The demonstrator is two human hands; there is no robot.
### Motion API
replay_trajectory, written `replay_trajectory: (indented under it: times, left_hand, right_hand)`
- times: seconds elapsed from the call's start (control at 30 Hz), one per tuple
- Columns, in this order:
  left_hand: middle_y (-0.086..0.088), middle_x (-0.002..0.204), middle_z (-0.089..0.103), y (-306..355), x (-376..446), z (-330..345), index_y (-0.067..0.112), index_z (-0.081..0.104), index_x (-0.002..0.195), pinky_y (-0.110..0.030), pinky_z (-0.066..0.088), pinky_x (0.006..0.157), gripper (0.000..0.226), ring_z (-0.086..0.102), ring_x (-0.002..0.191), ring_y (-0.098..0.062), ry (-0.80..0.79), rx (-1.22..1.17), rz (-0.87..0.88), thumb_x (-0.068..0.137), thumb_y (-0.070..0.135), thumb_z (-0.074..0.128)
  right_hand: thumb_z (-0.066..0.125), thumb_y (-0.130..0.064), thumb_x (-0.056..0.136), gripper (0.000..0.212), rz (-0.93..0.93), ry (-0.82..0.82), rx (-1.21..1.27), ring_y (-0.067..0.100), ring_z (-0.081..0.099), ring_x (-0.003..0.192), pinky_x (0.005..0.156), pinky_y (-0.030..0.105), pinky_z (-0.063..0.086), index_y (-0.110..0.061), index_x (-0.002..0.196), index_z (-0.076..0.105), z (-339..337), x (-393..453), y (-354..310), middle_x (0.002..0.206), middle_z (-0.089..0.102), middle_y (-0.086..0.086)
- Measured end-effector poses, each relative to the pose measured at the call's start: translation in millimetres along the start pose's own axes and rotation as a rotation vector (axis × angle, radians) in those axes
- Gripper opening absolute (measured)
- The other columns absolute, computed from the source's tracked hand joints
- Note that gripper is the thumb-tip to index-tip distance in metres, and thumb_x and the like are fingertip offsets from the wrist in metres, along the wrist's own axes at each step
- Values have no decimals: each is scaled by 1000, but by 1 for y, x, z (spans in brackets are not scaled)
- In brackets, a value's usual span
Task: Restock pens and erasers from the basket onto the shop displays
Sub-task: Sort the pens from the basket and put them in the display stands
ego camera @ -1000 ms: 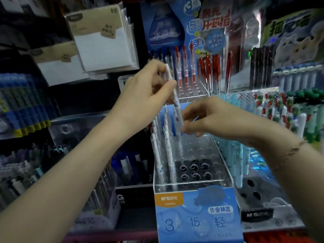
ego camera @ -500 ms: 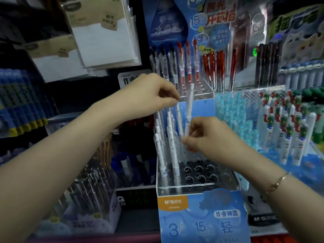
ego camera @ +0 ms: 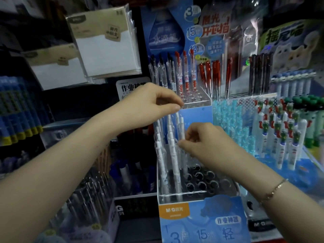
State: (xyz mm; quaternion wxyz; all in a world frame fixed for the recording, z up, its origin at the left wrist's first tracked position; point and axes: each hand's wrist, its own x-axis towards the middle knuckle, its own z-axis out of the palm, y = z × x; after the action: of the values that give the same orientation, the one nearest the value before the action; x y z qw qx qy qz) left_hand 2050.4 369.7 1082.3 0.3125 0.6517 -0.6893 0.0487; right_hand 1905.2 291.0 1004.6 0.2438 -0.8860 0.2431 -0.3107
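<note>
Head view: at the centre of the frame the right hand (ego camera: 205, 141) has its grip clamped on a white pen (ego camera: 182, 129), its tip lowered toward the clear pen stand (ego camera: 196, 193). The left hand (ego camera: 157, 106) pinches a few more pens (ego camera: 168, 120) just above. Two columns at the stand's left look filled; many dark holes (ego camera: 201, 179) to the right stand open, so most slots seem left. No basket or erasers are in view.

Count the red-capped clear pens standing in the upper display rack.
3 red-capped clear pens, side by side at the right end of the row in the upper clear rack, right of the black-capped pens. None seems hidden.
</note>
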Motion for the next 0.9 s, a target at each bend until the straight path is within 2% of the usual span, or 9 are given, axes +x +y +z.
replay_trajectory:
  times: [0.13,0.27,0.37,0.43,0.53,0.63,0.7,0.8,0.9]
  left_hand:
    - [22,98,70,-5,-7,1,36,71,99,-21,48,90,21,63,94,8,55,-34,-23,92,20,60]
    - [19,109,69,-12,-13,4,37,71,99,-37,50,95,20,65,101,-5,6,-17,-45,92,22,59]
    - [24,114,65,-16,-14,7,35,71,103,-30,45,102,21,57,107,10,25,-45,-25,92,21,59]
    - [25,115,64,-19,-14,10,35,71,103,-28,44,102,22,55,108,11,52,-43,-9,93,21,58]
    - [26,112,63,-19,-16,15,36,69,106,-29,47,96,22,58,102,8,94,-31,1,94,23,56]
    - [27,99,63,-7,-25,14,35,66,112,-24,47,85,23,56,86,14,158,-47,0,97,28,50]
    - [27,100,64,16,-36,14,35,66,110,-19,44,87,22,57,93,14,234,-44,77,96,32,49]
    - [23,104,66,70,-59,38,33,65,109,-17,45,90,21,58,103,7,288,-158,345,95,30,48]
    - [11,104,65,132,-84,115,22,61,110,-19,47,86,21,60,101,-2,199,-410,607,98,17,45]
  right_hand:
    - [61,-24,89,19,-14,37,43,24,60,73,66,35,50,-7,83,55,3,-1,-6,76,63,7]
    - [62,-24,88,18,13,-4,-18,25,60,76,66,34,50,-7,84,57,-1,3,-9,80,63,8]
    - [60,-20,87,17,27,-3,-20,27,59,77,67,36,49,-3,86,56,2,0,-11,81,63,11]
    - [58,-18,86,16,49,-7,-23,27,55,74,66,36,47,-3,85,53,8,-3,-11,81,62,12]
    - [58,-16,84,13,65,13,-17,22,51,72,64,33,43,-7,86,50,13,-7,-8,81,61,11]
    - [64,-22,85,21,77,15,51,15,58,75,66,31,48,-17,100,52,5,-17,-6,82,64,1]
    - [67,-24,83,22,63,88,111,13,61,72,69,36,53,-23,101,54,-7,-34,-4,81,64,-2]
    - [67,-13,82,11,-32,351,216,17,63,66,70,41,53,-21,88,61,-37,-80,6,74,65,-1]
    - [61,-6,81,11,-40,629,232,11,63,58,58,28,52,-16,83,62,-72,-156,32,67,64,1]
